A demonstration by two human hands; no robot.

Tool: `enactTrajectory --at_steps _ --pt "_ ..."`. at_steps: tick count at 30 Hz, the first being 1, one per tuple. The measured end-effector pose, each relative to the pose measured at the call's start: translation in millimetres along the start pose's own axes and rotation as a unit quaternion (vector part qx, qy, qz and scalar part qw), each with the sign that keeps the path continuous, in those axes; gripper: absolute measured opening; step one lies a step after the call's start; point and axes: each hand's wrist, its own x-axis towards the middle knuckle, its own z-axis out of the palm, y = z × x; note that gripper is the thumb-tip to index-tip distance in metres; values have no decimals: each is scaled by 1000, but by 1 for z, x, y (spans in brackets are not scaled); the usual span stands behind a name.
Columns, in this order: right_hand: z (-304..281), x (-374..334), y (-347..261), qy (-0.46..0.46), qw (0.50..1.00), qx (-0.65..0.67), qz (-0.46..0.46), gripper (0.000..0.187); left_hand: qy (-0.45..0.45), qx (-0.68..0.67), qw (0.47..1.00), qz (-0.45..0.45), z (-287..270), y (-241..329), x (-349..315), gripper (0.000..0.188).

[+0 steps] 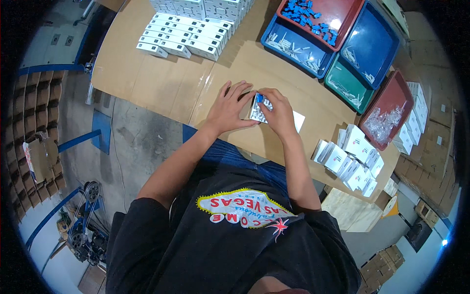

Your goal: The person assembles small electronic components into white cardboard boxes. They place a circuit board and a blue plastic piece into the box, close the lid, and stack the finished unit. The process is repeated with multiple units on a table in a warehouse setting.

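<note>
A small open white box lies on the cardboard-covered table in front of me, packed with small white pieces. At its far end sits a blue plastic piece. My left hand clasps the box from the left, thumb at the near corner and index finger at the far one, its other fingers spread. My right hand curls over the box from the right, with thumb and fingers closed at the blue piece. Its fingertips partly cover the contents. Beside my right wrist lies a flat white card.
White boxes stand in rows at the far left. Far right are a red tray of blue pieces, blue trays and a green tray with white pieces, and a red tray of clear bags. More white boxes pile nearer.
</note>
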Motion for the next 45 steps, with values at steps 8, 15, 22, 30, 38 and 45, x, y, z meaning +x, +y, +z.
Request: enactTrajectory --at_steps 8,15,22,30,38,45 --pt "4 1 6 -4 1000 18 12 32 -7 2 1000 -1 0 0 0 86" --pt "4 1 4 -11 999 25 34 29 -11 7 1000 -1 0 0 0 87" --pt "0 8 -5 -26 998 -33 51 30 -11 11 1000 -4 1 0 0 88" --pt "-3 14 -8 -51 992 -96 63 32 -15 17 1000 -3 -1 1 1 88" --pt "-2 14 -12 -60 988 -116 83 31 -19 17 1000 -6 0 1 1 88" --pt "-3 16 -21 -46 984 -141 98 30 -18 17 1000 -5 -1 1 1 89"
